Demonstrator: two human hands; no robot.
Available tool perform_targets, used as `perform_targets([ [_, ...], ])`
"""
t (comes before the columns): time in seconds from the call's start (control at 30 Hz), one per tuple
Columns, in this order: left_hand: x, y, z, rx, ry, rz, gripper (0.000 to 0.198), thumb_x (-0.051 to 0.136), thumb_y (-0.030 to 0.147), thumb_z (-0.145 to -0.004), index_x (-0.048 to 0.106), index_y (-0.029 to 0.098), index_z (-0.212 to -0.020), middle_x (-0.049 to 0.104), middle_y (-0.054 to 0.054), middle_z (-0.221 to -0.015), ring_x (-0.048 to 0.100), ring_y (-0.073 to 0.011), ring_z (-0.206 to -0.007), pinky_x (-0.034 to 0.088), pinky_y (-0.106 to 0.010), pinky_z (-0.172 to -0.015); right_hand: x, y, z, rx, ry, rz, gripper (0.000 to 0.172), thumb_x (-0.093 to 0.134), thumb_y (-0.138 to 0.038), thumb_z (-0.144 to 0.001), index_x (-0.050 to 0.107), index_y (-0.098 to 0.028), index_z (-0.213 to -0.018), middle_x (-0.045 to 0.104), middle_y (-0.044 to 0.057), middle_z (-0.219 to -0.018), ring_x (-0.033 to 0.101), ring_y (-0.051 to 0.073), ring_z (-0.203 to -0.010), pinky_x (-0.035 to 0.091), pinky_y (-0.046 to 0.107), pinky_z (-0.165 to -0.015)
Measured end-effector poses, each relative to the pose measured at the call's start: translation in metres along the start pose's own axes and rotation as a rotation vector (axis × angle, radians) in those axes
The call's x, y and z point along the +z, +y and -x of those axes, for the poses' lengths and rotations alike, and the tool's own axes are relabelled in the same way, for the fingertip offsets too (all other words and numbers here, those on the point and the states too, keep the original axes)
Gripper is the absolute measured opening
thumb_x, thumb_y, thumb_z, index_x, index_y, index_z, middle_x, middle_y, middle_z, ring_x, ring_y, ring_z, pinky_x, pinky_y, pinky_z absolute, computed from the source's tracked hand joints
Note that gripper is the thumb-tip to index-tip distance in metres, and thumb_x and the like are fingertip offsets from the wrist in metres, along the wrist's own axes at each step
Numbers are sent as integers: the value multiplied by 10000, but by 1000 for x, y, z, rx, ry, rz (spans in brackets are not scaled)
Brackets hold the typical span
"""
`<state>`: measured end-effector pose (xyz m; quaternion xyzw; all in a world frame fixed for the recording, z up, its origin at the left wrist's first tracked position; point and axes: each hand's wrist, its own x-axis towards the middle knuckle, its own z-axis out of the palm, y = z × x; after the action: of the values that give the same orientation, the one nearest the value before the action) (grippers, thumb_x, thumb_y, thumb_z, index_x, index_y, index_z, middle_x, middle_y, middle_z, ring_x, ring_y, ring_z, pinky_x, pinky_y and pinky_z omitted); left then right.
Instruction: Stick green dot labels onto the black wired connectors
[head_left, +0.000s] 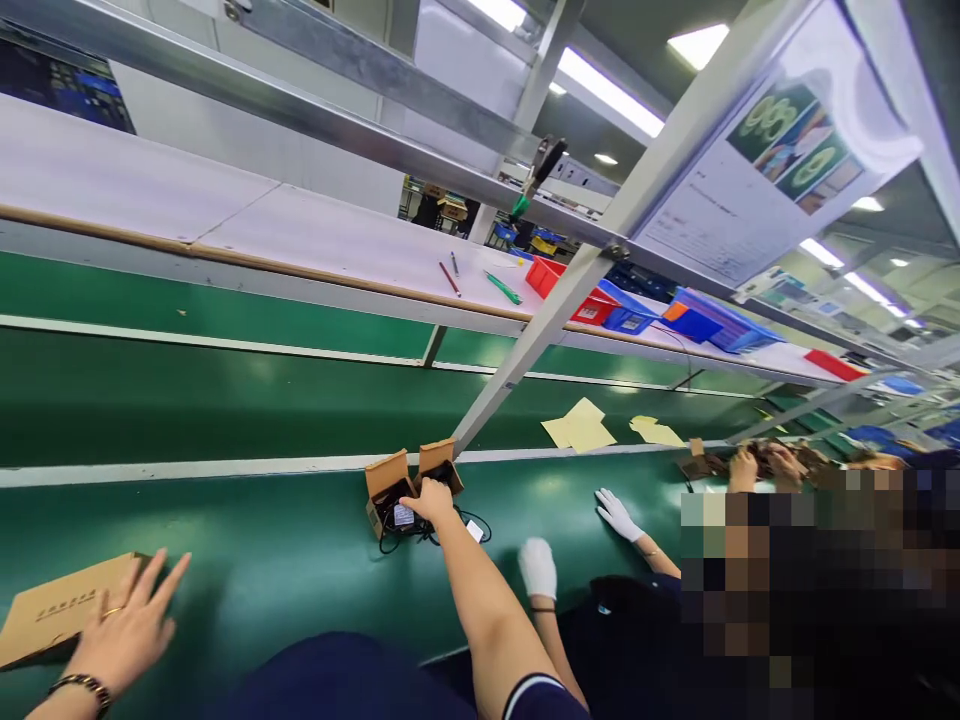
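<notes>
My left hand (133, 625) lies open with fingers spread on a flat brown cardboard box (52, 610) at the near left of the green belt (285, 560). My right arm reaches forward, and my right hand (429, 500) rests with curled fingers on an open small cardboard box (390, 490). That box holds a black device with a white label (403, 516). A black cable (435, 535) trails out of it onto the belt. A second open box (439, 462) stands just behind my right hand.
A co-worker's white-gloved hands (616, 512) rest on the belt to my right, with more hands and boxes (742, 465) farther along. Yellow paper sheets (579, 428) lie on the far belt. The shelf carries red and blue bins (600, 300) and pens. A slanted metal post (525, 350) crosses ahead.
</notes>
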<state>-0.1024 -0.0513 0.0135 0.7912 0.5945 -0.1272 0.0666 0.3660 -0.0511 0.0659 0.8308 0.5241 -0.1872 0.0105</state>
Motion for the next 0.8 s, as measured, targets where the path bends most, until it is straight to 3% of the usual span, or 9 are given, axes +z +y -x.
perform_targets([
  [0.1,-5,41,5,35,51,-115,658,474,200,-685,352,266,-1328,243,-9,-1437,39,-267,-1341,7,-448,-1060,12,-10,-11,40,-125,34,537,503,-509,-756,553,-49,-1028,617,239,-1001,584,320,-965,420,407,-799],
  [0.27,-28,94,3,259,70,115,635,443,139,-712,358,276,-1325,208,-15,-1450,67,-247,-1344,67,-428,-1078,42,-44,9,-25,-210,52,460,383,-416,-847,532,-34,-1057,626,240,-996,603,298,-950,439,381,-768],
  [0.37,-36,117,-2,459,47,262,600,456,224,-755,329,280,-1339,180,-4,-1458,65,-238,-1345,37,-434,-1086,62,-72,32,-115,-237,31,416,337,-388,-871,550,-69,-1032,646,199,-967,619,266,-914,448,348,-741],
  [0.47,-36,133,-10,600,-56,341,628,472,397,-774,309,211,-1351,271,-58,-1427,155,-244,-1327,28,-437,-1091,75,-91,51,-201,-232,1,337,329,-333,-882,568,-131,-1006,661,124,-951,623,204,-893,444,285,-735],
  [0.57,-30,139,-14,612,-106,323,753,553,481,-702,316,170,-1346,392,-105,-1351,212,-284,-1299,34,-463,-1085,74,-98,64,-252,-189,-8,300,351,-267,-873,538,-151,-1077,657,87,-939,616,172,-860,437,256,-729],
  [0.63,-27,141,-14,579,-75,302,810,616,507,-636,331,219,-1337,453,-98,-1291,211,-334,-1286,29,-503,-1070,66,-99,71,-286,-141,8,348,322,-223,-878,473,-134,-1178,629,107,-999,592,177,-899,426,276,-769],
  [0.7,-26,146,-14,534,-32,296,785,627,526,-624,352,284,-1318,510,-83,-1209,237,-368,-1261,22,-538,-1050,57,-101,77,-359,-101,32,378,289,-198,-884,437,-141,-1227,572,122,-1111,529,187,-1017,386,309,-860],
  [0.8,-28,157,-16,450,-2,299,609,545,520,-705,433,287,-1257,566,-89,-1089,354,-371,-1179,-5,-571,-1024,48,-111,80,-575,-113,118,309,357,-229,-870,554,-215,-1108,468,72,-1263,359,193,-1200,258,351,-999],
])
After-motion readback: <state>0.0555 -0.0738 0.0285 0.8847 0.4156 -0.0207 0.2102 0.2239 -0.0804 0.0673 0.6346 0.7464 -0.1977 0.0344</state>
